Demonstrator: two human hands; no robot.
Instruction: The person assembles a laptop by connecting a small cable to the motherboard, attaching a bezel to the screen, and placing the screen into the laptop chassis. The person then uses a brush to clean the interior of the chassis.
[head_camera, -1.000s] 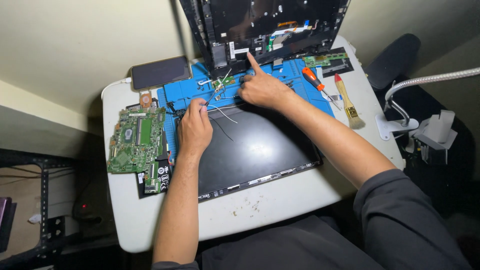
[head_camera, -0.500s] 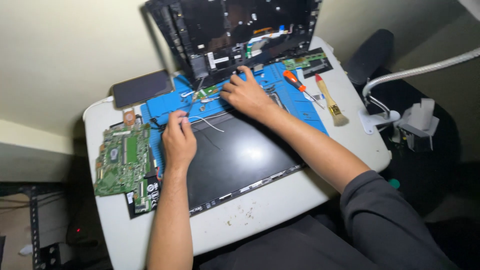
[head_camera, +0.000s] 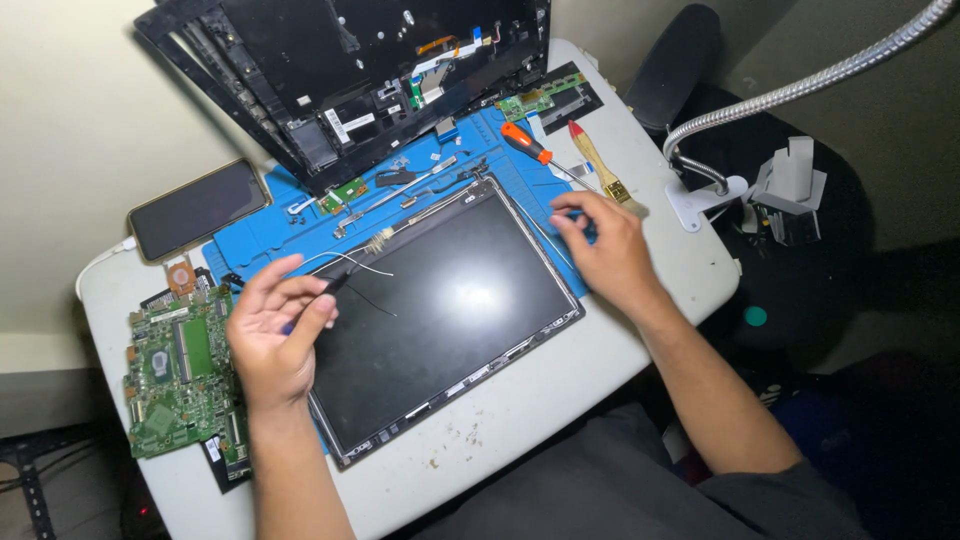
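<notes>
Desk (head_camera: 560, 400): white, rounded, carried everything; view shifted, with more of its right edge and the lamp arm (head_camera: 800, 85) in sight than a second ago.
Laptop base (head_camera: 340, 70): black shell, propped open at the back; no longer touched, though the right hand had been up at its lower edge a second ago.
Screen panel (head_camera: 440, 310): lay flat, glass dark, partly on the blue mat (head_camera: 270, 235), between both hands.
Motherboard (head_camera: 180, 375): green, at the left edge of the desk, apart from the panel.
Phone (head_camera: 195, 208): dark, at the back left corner.
Right hand (head_camera: 605, 245): pulled back from the base to the panel's right edge; fingers curled, pinching something small and dark, cannot tell what.
Left hand (head_camera: 275, 335): lifted off the panel's left edge; loosely curled around a thin dark tool (head_camera: 335, 285).
Thin wires (head_camera: 350, 265): white and black, trailed loose over the panel's upper left corner, beside the left hand.
Screwdriver (head_camera: 535, 150): orange-handled, lay untouched beside the brush (head_camera: 600, 165).
</notes>
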